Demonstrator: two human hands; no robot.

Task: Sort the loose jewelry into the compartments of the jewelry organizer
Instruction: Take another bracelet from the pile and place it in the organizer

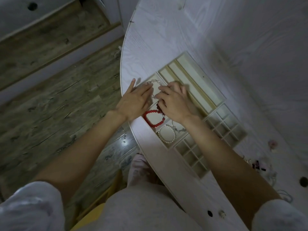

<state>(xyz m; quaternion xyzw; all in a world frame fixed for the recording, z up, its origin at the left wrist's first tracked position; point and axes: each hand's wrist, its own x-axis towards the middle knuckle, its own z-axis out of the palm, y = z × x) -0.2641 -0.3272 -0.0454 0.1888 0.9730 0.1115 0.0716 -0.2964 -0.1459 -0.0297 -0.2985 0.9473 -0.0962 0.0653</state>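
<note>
Your white bench [191, 39] with its curved edge carries everything, and the wooden floor [50, 80] lies past that edge. The jewelry organizer [206, 90], a pale wooden tray, sits on the bench close to the curved edge. It has long narrow slots along its far side, a wide compartment along its near side, and two grids of small square cells at the end towards your body.

Your left hand [135, 99] lies over the far end of the organizer's wide compartment, fingers straight and close together, thumb spread out over the bench; it rests flat and grips nothing that you can see. Your right hand [173, 100] is just beside it over the same compartment, fingers curled down onto a pale beaded bracelet [155, 82] that loops between both hands. Whether the right fingers truly pinch the beads, you cannot tell.

Within the organizer's wide compartment, a bright red bead bracelet [154, 118] lies just under your hands, and a dark red strand [159, 108] touches your right hand's thumb side. A white pearl bracelet [167, 134] lies in the next section towards you, with a thin silver chain [179, 130] beside it, partly under your right wrist.

Beyond the organizer's grids, a blurred heap of loose jewelry [260, 164] waits on the bench.
</note>
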